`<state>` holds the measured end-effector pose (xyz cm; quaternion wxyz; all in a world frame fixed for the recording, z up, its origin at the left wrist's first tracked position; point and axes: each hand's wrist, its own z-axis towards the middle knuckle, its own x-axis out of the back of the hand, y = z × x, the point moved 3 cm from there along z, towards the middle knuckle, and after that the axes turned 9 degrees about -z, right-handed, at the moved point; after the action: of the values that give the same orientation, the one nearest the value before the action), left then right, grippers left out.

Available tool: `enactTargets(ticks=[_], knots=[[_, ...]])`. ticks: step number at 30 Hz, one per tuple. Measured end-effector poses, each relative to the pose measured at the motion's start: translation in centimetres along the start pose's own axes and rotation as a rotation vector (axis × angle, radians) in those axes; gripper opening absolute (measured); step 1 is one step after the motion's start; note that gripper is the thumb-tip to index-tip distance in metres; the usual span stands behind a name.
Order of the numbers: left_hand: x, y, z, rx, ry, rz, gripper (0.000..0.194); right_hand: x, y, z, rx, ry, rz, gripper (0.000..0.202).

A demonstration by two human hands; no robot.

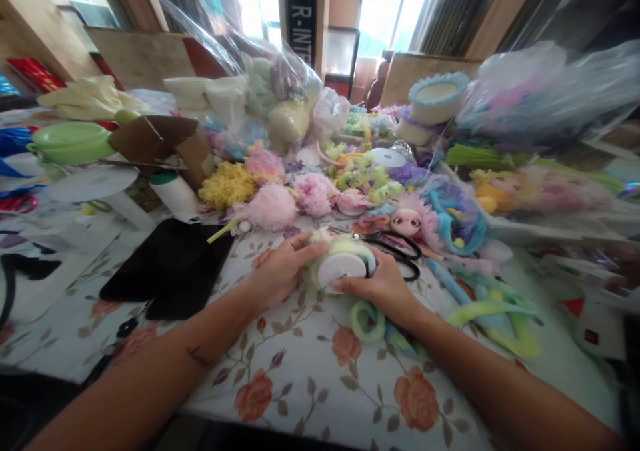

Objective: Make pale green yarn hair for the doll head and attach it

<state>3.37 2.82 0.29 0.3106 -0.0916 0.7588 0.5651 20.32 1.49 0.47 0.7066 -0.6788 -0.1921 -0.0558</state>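
Observation:
A round white disc [342, 271] with soft yellow-green and pale blue material around its edge is held between both hands, just above the flowered cloth. My left hand [286, 271] grips the material at its left edge, fingers closed. My right hand [387, 284] holds the right side, its thumb across the lower front of the disc. A curled yellow-green and blue strip [369, 324] hangs below my right hand onto the cloth. Black-handled scissors [400, 245] lie just beyond my right hand. Part of the wrapped material is hidden by my fingers.
A black flat item [167, 261] lies at left. Pink pom-poms [273, 206], a yellow one [227, 185] and a doll head [407, 221] lie beyond the hands. Blue and green strips [493, 311] lie at right, near a white glue gun [600, 311]. Plastic bags [545, 91] stand behind.

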Motion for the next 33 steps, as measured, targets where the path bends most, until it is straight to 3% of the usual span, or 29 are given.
enactTargets(ticks=[5,17,28,33], knots=[[0.15,0.00,0.22,0.031,-0.050,-0.002,0.029,0.11,0.21,0.02,-0.011,0.038,0.000,0.044],[-0.25,0.35,0.24,0.010,-0.017,-0.099,0.019,-0.06,-0.15,0.24,-0.015,0.058,0.116,0.047],[-0.39,-0.52,0.30,-0.034,-0.024,-0.071,0.028,0.13,0.47,0.00,-0.007,0.052,0.169,0.041],[-0.54,0.10,0.12,-0.052,-0.009,-0.073,0.026,-0.04,0.26,0.12,-0.012,0.068,0.227,0.041]])
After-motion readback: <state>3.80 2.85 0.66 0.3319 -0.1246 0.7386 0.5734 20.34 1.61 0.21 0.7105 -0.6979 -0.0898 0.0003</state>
